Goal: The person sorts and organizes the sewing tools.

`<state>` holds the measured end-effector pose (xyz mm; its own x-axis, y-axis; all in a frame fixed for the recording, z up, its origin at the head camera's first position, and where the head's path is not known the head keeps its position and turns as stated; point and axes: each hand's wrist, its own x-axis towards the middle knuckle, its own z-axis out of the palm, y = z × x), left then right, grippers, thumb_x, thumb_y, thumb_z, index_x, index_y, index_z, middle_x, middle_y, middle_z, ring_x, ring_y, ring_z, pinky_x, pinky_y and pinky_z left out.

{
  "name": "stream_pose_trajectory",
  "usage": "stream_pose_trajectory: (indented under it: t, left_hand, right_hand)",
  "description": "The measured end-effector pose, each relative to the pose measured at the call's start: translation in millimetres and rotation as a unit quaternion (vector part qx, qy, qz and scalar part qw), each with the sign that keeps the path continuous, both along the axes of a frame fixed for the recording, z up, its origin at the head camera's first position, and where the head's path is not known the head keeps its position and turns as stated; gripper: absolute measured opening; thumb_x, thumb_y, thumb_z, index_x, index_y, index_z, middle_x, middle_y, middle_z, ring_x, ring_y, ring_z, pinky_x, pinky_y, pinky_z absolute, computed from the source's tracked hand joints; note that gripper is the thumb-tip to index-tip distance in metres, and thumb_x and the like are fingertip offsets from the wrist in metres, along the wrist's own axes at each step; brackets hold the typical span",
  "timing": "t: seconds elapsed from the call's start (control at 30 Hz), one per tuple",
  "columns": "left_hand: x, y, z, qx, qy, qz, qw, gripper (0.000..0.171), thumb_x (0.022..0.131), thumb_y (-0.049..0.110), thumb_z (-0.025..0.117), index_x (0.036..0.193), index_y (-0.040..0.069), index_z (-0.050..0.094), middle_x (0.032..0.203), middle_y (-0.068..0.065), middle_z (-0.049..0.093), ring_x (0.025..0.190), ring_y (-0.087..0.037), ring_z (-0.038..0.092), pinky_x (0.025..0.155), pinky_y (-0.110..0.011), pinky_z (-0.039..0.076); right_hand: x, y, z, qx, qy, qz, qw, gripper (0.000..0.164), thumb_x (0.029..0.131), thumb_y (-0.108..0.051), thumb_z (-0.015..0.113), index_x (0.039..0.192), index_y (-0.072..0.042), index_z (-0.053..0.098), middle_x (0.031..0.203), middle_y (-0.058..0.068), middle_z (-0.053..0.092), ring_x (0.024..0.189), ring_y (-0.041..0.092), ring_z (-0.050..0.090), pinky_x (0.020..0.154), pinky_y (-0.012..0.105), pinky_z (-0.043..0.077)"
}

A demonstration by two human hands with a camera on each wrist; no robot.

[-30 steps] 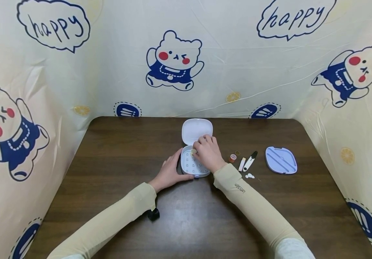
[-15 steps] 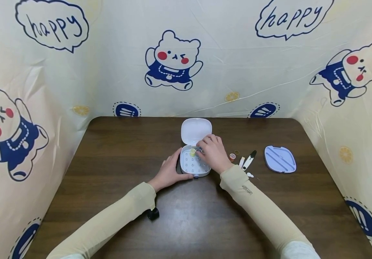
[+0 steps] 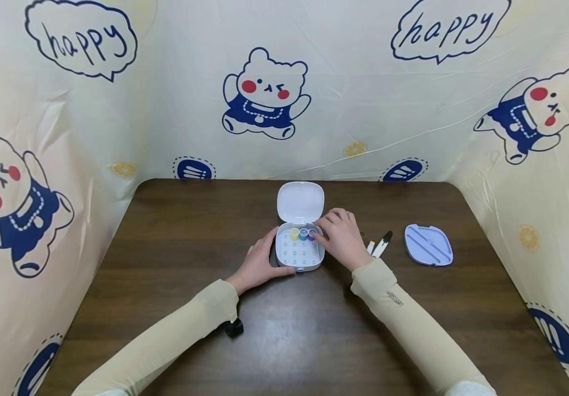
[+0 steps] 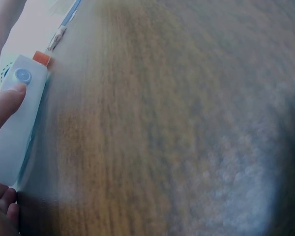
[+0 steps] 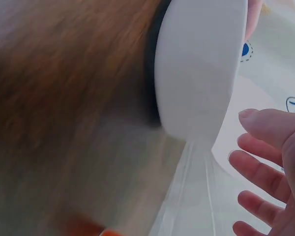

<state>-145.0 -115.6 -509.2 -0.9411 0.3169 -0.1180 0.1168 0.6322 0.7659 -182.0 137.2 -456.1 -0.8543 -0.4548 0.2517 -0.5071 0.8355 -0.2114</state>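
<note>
A small white sewing box (image 3: 300, 254) stands on the table with its lid (image 3: 300, 202) raised. Pegs cover its floor, and along the back row sit a yellow thread spool (image 3: 294, 234), a teal spool (image 3: 303, 234) and a purple spool (image 3: 312, 235). My left hand (image 3: 260, 261) grips the box from the left, the thumb at the front latch (image 4: 23, 76) and the fingers around the side. My right hand (image 3: 343, 237) is at the box's right edge; in the right wrist view its fingers (image 5: 258, 169) are spread and hold nothing. An orange spool (image 4: 41, 58) shows beyond the box.
Right of the right hand lie black-and-white thread snips (image 3: 382, 243) and a small white stick-like piece (image 3: 371, 247), partly hidden by the hand. Farther right is a lavender tray or lid (image 3: 428, 245) with a diagonal groove. A printed curtain (image 3: 334, 110) surrounds the table.
My right hand has drawn back to the right from over the box, uncovering the teal and purple spools beside the yellow one. The left hand keeps its place on the box.
</note>
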Motion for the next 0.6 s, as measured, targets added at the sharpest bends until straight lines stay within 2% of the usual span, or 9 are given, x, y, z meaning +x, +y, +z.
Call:
stream_pose_trajectory:
  t: [0.27,0.6]
  left_hand:
    - [-0.1,1.0,-1.0,0.000,0.002,0.004,1.0000,0.122,0.078,0.055,0.089,0.167,0.015,0.016,0.168,-0.008,0.032,0.149,-0.032,0.035,0.119,-0.055,0.025]
    - [-0.7,1.8,0.8,-0.007,-0.001,0.004,1.0000,0.122,0.077,0.055,0.088,0.167,0.014,0.017,0.169,-0.008,0.031,0.150,-0.031,0.034,0.120,-0.055,0.023]
  right_hand:
    - [6.3,21.8,-3.4,-0.015,0.020,-0.010,1.000,0.025,0.094,-0.024,0.080,0.114,-0.009,0.078,0.110,0.009,0.074,0.122,0.036,0.054,0.106,0.056,0.039]
    - [11.4,46.6,-5.6,-0.019,-0.006,-0.034,0.999,0.029,0.094,-0.026,0.080,0.116,-0.008,0.077,0.112,0.011,0.074,0.123,0.037,0.052,0.108,0.058,0.037]
